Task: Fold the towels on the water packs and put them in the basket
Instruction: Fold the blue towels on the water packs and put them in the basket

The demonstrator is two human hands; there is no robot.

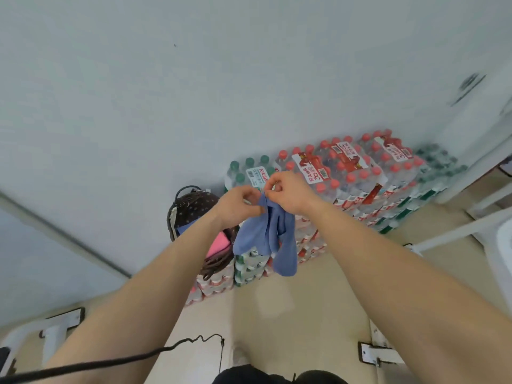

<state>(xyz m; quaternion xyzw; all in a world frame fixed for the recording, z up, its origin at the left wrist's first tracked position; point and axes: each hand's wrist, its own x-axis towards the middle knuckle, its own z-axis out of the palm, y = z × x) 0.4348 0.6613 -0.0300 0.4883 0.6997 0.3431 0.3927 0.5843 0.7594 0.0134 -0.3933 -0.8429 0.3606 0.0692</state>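
Head-worn wide view, forward and down.

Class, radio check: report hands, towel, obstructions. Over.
Both pinching: left hand, right hand on blue towel top edge. Hangs bunched, over water packs. Path to basket clear.

A plain mid-blue is shown by the towel. The basket is woven in dark brown and dotted with pale specks; a pink cloth and a strip of blue cloth are seen inside it. The water packs are capped in red and labelled in red and white, while the green-capped pack carries a white and teal label. The wall is coloured pale grey-white, the floor beige, the cable black.
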